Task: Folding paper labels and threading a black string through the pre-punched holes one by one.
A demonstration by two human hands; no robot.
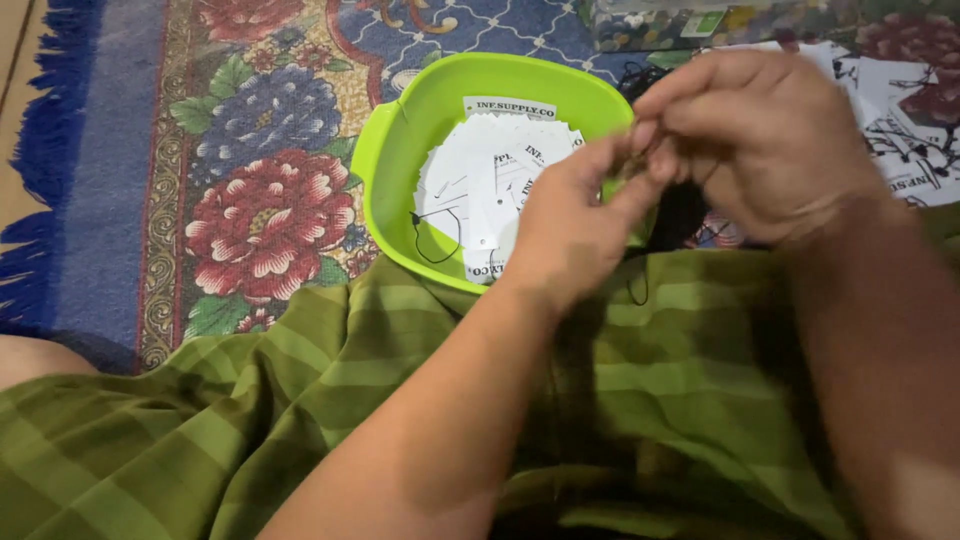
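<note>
My left hand (570, 225) and my right hand (765, 140) meet above the right rim of a lime-green plastic basin (400, 130), fingertips pinched together on something small that I cannot make out. A thin black string (638, 290) hangs down below the fingers. Inside the basin lies a heap of white paper tags (480, 175) with black print, one with a black string loop (438, 235). A dark bundle (680, 215) shows just under the hands.
A floral carpet (260, 210) with a blue fringed border covers the floor. My lap is wrapped in green checked cloth (650, 400). More white printed tags (900, 120) lie at the right, and a clear box (680, 25) stands at the top.
</note>
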